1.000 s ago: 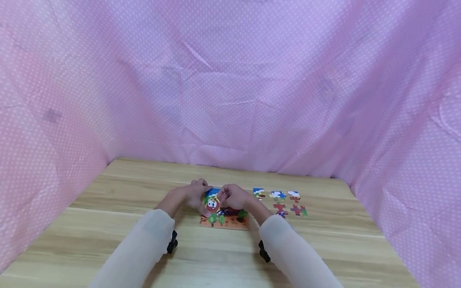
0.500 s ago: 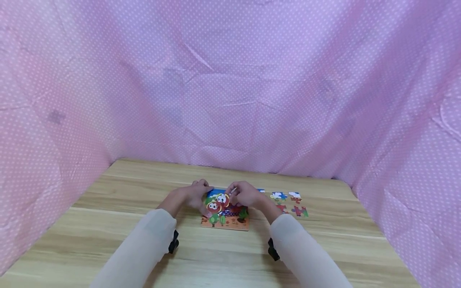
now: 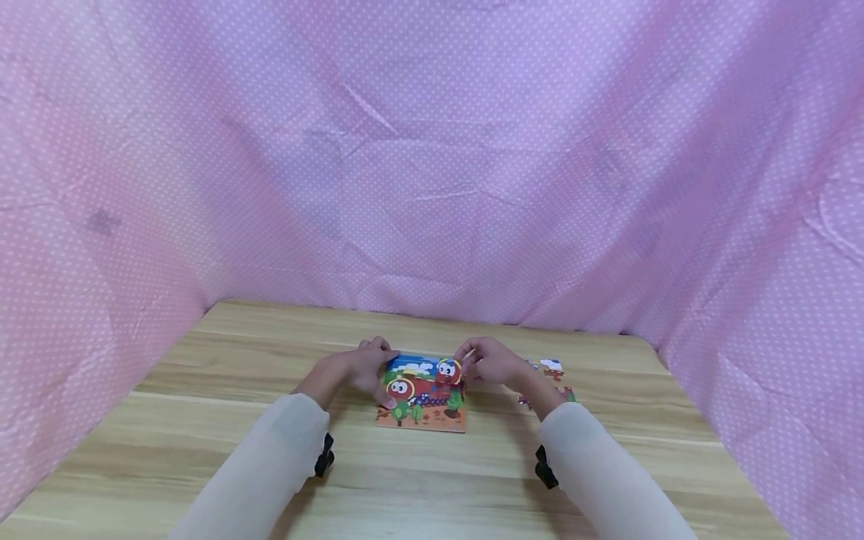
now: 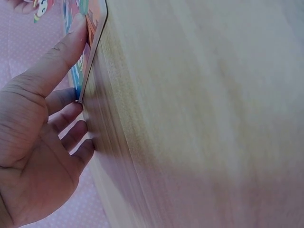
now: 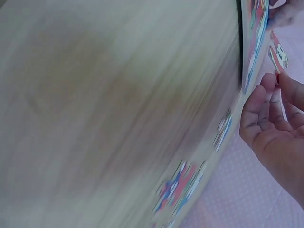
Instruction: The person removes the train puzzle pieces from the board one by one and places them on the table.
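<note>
A flat picture-puzzle board [image 3: 421, 416] with a red train and a smiling red face lies on the table. My left hand [image 3: 364, 369] rests at its left side, thumb on the picture and index finger at the far left corner. In the left wrist view the left hand [image 4: 42, 128] has its other fingers touching the wood. My right hand [image 3: 496, 365] pinches a jigsaw piece [image 3: 448, 372] showing a red face with big eyes, over the board's right side. In the right wrist view this jigsaw piece [image 5: 279, 56] stands tilted between thumb and fingertips.
Several loose jigsaw pieces [image 3: 551, 367] lie right of the board, partly hidden by my right hand and forearm. The right wrist view shows more jigsaw pieces [image 5: 180, 185] flat on the table. Pink dotted cloth [image 3: 432, 187] hangs behind the wooden table [image 3: 398, 480].
My right hand has moved right across the board, carrying the pinched jigsaw piece from the left part to the right side. The left hand and board stay put.
</note>
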